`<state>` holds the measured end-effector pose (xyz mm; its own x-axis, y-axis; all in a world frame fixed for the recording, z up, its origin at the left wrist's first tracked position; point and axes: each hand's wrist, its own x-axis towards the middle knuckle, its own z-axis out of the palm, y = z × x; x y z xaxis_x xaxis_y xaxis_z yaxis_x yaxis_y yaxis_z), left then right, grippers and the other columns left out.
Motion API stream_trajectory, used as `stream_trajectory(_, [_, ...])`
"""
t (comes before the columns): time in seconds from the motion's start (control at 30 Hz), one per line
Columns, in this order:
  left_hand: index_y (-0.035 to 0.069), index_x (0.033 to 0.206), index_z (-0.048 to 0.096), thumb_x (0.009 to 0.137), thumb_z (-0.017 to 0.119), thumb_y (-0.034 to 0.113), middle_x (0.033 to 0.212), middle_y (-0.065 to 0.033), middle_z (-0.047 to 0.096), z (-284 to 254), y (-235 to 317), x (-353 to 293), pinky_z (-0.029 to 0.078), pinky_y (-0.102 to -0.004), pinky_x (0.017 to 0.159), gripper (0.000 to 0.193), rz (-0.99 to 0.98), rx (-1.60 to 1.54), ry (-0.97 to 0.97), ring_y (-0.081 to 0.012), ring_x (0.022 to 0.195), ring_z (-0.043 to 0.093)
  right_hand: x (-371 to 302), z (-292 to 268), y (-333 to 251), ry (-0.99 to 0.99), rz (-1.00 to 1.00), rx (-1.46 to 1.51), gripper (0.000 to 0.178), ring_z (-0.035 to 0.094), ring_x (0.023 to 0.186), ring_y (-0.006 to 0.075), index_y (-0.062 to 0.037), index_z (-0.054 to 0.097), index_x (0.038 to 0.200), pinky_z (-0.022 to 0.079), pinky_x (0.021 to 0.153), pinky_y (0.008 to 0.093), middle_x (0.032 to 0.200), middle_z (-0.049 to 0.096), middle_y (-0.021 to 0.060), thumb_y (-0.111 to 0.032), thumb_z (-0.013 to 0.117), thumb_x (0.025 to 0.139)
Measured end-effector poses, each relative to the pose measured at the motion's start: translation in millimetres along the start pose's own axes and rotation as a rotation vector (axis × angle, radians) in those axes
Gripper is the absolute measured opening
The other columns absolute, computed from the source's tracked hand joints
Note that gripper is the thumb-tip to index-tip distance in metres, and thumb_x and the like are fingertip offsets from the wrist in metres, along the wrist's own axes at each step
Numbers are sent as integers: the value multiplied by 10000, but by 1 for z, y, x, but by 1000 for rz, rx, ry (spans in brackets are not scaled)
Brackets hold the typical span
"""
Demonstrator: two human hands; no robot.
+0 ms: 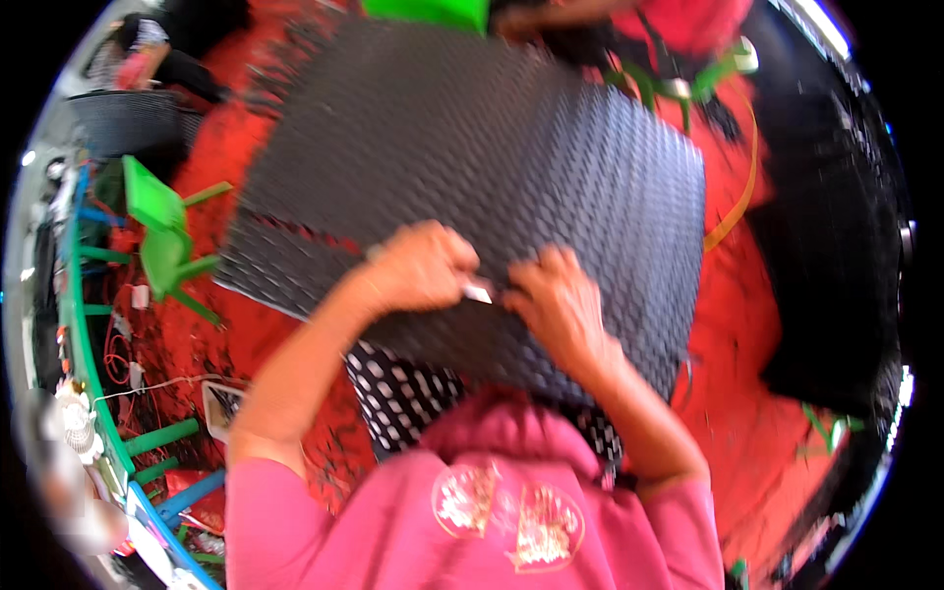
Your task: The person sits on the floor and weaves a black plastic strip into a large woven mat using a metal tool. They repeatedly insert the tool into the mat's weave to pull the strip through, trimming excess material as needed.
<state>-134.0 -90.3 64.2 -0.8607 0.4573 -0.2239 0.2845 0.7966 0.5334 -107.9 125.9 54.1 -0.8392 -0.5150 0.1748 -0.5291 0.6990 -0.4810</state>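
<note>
Black mat [472,138] is spread in front of the person, near edge over a b/w patterned piece [398,393]. L hand [421,265] is toward mat's near edge, fingers curled in, white bit [477,293] at the tips; too blurry to tell if gripped. R hand [559,305], same edge, fingers bent; can't tell what it's got. Off mat's R edge, red floor [733,393] gives some room; green chair [169,246] nr L edge.

Markings: no legible text or numbers.
The pink shirt [393,546] bears a pale gold print [467,500] in two rounded parts on its chest; it may include lettering, but blur and the bent fisheye view allow no reading.
</note>
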Motion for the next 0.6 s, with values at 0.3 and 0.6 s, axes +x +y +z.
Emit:
stream_trajectory(0.3, [54,810,676,767,638,199,740,-125,666,-2,0,-9,491,-411,699,156,-47,-113,-48,-291,745,649,8,11,6,-56,113,204,165,592,799,281,-92,707,861,485,707,384,745,595,88,-165,748,719])
stream_trajectory(0.6, [56,798,674,749,630,198,762,-147,663,5,5,-16,489,-438,733,156,-57,-77,28,-335,803,640,6,9,-1,-112,126,78,132,619,872,333,-79,700,832,494,763,443,829,640,124,-180,711,748])
